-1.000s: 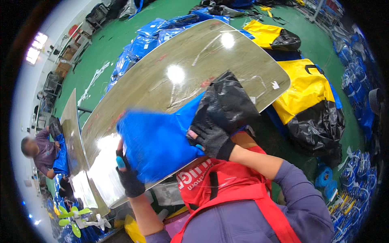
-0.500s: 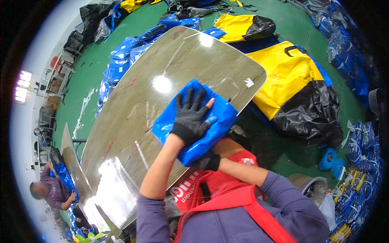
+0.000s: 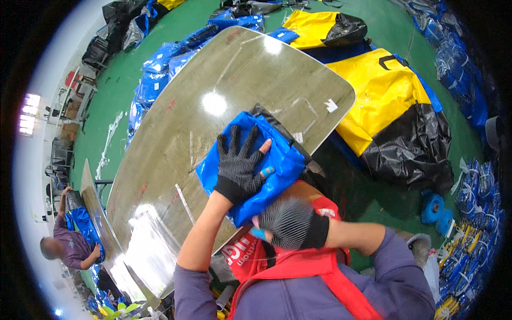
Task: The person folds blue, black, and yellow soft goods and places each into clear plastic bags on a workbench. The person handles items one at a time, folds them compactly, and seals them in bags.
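A folded blue and black plastic bag lies at the near edge of a large shiny table. My left hand, in a dark dotted glove with cut fingertips, lies flat on top of the blue bag with fingers spread. My right hand, in the same kind of glove, grips the bag's near edge at the table's rim, fingers curled under it. A black part of the bag sticks out beyond the blue at its far side.
Yellow and black bags lie on the green floor to the right, blue bags beyond the table. Blue reels and bundles sit at the right. Another person works at a second table at the far left.
One second ago both hands held the bag up above the table. It was then laid flat, and now my left hand presses on it while my right hand has moved to its near edge.
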The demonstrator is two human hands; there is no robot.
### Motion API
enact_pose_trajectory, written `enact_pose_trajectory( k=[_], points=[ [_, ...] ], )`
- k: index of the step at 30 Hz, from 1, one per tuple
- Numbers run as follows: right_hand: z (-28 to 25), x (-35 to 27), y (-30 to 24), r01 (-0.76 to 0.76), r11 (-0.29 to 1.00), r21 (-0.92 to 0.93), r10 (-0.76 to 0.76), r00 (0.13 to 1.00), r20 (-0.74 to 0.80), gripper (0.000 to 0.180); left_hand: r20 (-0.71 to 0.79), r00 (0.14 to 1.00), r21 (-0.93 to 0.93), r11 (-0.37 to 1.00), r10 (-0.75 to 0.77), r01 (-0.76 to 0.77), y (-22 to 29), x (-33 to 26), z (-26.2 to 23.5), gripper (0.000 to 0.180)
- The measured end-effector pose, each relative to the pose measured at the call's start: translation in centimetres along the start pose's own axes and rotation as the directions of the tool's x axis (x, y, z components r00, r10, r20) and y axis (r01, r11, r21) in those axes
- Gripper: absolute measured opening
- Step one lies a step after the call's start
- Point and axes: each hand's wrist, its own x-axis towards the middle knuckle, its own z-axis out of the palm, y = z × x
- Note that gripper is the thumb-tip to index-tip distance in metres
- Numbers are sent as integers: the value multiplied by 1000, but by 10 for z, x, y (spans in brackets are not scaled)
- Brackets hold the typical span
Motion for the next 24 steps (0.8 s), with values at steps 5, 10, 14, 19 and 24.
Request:
enact_pose_trajectory(
  k=[5,10,14,19,24],
  points=[
    [-35,33,56,101,895,-435,-386,663,-641,81,-60,993,-29,995,99,-100,-30,23,1,51],
    [-23,28,98,155,782,-603,-516,704,-488,75,94,995,-473,881,25,22,-54,45,10,59],
    [-54,-7,98,163,837,-522,-445,759,-476,41,114,990,-718,696,85,23,-55,16,2,66],
    [-55,-17,83,115,988,-102,-154,759,-633,43,278,932,-950,77,-232,302,-10,-61,-1,83],
    [-2,19,76,90,604,792,399,826,-398,68,127,450,-899,90,-884,430,58,-120,32,76]
  ],
)
